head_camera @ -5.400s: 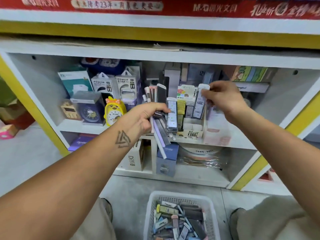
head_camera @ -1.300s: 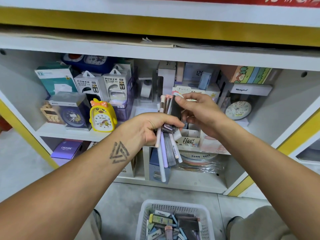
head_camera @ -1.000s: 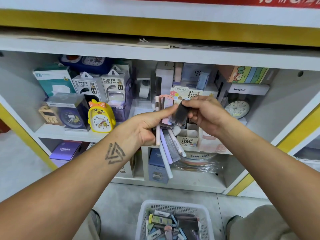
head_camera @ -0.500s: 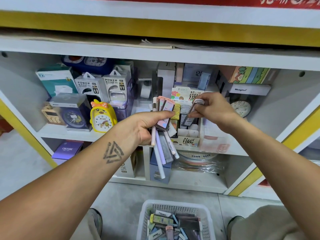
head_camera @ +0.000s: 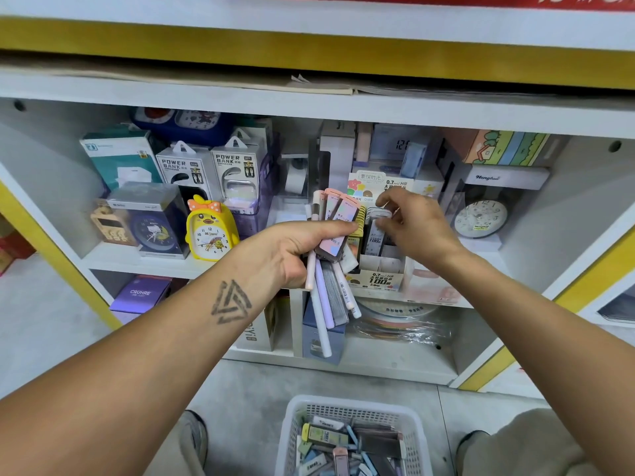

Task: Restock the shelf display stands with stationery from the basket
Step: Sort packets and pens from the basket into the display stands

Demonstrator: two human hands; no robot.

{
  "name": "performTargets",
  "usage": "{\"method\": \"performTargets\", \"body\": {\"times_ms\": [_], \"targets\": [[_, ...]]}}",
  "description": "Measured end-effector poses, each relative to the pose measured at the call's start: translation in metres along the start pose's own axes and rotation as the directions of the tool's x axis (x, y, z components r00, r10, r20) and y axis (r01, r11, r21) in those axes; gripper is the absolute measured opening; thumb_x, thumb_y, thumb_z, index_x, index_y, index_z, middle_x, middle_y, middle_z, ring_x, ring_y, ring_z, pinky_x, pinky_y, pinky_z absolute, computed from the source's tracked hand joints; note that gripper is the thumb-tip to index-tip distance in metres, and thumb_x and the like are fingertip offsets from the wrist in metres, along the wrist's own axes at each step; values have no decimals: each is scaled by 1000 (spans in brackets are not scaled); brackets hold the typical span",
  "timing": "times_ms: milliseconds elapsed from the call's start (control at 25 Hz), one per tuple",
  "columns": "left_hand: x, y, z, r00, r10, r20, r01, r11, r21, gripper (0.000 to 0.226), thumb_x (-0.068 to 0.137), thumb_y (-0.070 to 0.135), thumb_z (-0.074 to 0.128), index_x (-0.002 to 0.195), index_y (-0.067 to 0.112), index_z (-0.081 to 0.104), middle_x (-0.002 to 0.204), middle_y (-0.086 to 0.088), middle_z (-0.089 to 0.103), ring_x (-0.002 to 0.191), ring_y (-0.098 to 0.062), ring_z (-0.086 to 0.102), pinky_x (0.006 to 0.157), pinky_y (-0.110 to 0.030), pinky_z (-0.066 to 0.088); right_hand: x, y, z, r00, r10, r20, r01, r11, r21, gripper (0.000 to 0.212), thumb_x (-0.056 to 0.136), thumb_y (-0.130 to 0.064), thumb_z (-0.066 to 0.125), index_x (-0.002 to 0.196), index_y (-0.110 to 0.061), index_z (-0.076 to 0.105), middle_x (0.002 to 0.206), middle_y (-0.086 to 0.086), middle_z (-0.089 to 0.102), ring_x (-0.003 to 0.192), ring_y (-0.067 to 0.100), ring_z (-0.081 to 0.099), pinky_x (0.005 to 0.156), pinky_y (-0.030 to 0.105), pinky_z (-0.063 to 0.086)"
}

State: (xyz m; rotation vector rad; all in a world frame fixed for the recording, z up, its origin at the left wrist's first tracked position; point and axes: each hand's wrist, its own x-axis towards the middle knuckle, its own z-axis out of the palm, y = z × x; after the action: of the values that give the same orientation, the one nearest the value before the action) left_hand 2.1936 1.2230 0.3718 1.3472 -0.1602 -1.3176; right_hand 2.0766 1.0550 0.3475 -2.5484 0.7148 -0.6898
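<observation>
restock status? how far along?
Done: display stand already holds several lead cases. In hand: right hand seats a lead case in the stand; left hand grips a bundle of stationery. Left: that bundle and the basket, still well filled.

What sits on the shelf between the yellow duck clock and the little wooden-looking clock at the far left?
In the head view, a dark blue clock in a clear box stands between the duck clock and the tan clock.
</observation>
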Motion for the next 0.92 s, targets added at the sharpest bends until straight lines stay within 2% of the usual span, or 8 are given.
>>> {"method": "performTargets", "body": {"times_ms": [120,200,320,400,560,640,760,920], "targets": [[1,0,1,1000,-9,19,9,1000,-11,16,79,6,79,74,8,64,62,-9,62,53,-18,61,58,-36,60,-5,-1,2,996,-89,-2,89,992,-95,7,94,-5,61,98,-9,65,92,5,64,84,24,61,81,36,50],[2,-1,3,1000,-4,27,3,1000,15,14,80,8,79,77,8,65,63,-9,64,54,-17,63,59,-35,59,-2,-9,-1,999,5,-54,-1,997,78,9,95,-12,63,94,-10,71,90,4,67,78,22,63,75,34,51],[4,-2,5,999,6,42,-8,999,42,10,81,11,78,80,9,68,62,-7,67,54,-16,66,59,-33,61,-3,-26,-12,958,223,180,-286,704,650,21,93,-30,71,94,-9,71,75,7,72,57,19,61,53,29,47],[6,-4,8,998,11,61,-13,999,30,11,81,15,79,79,10,69,62,-6,67,53,-15,66,61,-33,61,-6,-30,-15,939,203,278,-344,593,728,22,88,-20,76,99,-3,68,71,12,70,52,19,59,49,26,48],[7,-4,14,997,-1,72,6,998,-62,25,81,31,78,82,8,71,73,-9,70,59,-20,67,60,-38,61,-4,-24,-24,915,295,276,-392,485,782,15,88,1,70,102,0,67,74,13,72,52,15,55,51,23,47],[9,-4,14,998,-7,56,10,998,-64,26,82,31,77,97,10,72,95,-10,73,77,-22,70,76,-43,60,-1,-14,-33,894,384,231,-412,503,760,12,90,2,65,102,-1,68,75,11,74,51,12,52,49,22,42],[10,-5,14,999,-28,22,29,999,-19,28,81,26,78,103,11,72,105,-10,72,92,-24,69,95,-47,53,3,2,-48,900,435,20,-337,667,664,13,90,2,64,95,-10,65,72,10,71,48,12,55,46,24,43],[12,-5,14,1000,-20,-1,20,1000,-4,30,78,25,81,103,13,71,104,-8,71,93,-24,68,92,-47,54,2,14,-53,959,209,-192,-162,959,235,17,92,-10,68,101,-22,60,79,4,66,65,14,67,58,30,56]]}}
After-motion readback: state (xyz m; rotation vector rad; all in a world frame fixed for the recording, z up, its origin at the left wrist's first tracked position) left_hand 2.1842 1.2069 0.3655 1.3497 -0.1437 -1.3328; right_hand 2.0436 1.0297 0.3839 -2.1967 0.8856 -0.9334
